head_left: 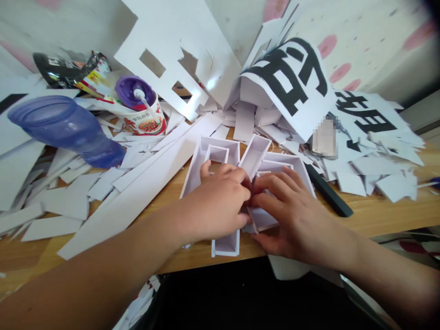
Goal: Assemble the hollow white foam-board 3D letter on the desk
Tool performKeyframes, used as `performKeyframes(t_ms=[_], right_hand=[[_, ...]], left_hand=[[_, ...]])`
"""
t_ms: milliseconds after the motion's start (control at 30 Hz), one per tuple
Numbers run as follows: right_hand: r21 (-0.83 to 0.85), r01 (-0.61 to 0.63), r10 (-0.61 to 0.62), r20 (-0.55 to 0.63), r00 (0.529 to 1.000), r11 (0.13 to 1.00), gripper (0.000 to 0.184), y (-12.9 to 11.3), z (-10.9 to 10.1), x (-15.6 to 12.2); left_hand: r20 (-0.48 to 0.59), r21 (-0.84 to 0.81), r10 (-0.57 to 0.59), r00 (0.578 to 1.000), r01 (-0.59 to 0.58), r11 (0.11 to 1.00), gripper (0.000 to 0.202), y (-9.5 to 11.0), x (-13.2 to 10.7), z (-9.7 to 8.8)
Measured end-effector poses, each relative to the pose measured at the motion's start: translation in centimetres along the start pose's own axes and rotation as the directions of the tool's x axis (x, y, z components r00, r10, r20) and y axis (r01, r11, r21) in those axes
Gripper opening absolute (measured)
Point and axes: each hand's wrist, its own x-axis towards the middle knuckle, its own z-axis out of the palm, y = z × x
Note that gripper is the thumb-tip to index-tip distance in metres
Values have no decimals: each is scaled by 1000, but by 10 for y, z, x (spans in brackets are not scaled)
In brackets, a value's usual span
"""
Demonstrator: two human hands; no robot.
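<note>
A white foam-board structure with thin upright walls (220, 153) lies near the front edge of the wooden table (378, 215). My left hand (216, 201) rests on its middle, fingers curled and pinched against a wall strip. Beside it, my right hand (288, 211) presses down on the structure, fingers bent and meeting the left fingertips at an inner wall. Part of the structure is hidden under both hands.
White strips and offcuts (137, 183) litter the table. A purple plastic bottle (65, 128) lies at left, an instant-noodle cup with a purple lid (144, 110) behind it. Sheets with black printed characters (288, 78) are piled at back right. A black utility knife (328, 192) lies at right.
</note>
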Motion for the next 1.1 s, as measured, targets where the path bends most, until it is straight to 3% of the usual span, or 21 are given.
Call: performKeyframes(t_ms=[500,1100], right_hand=[[58,0,2,-30,1000,998,22,2,5,1],[6,0,0,-44,999,1000,25,7,8,-3]], left_hand=[[94,-2,-23,995,23,1000,9,4,1,-6],[24,98,-57,998,54,994,14,12,0,-5]])
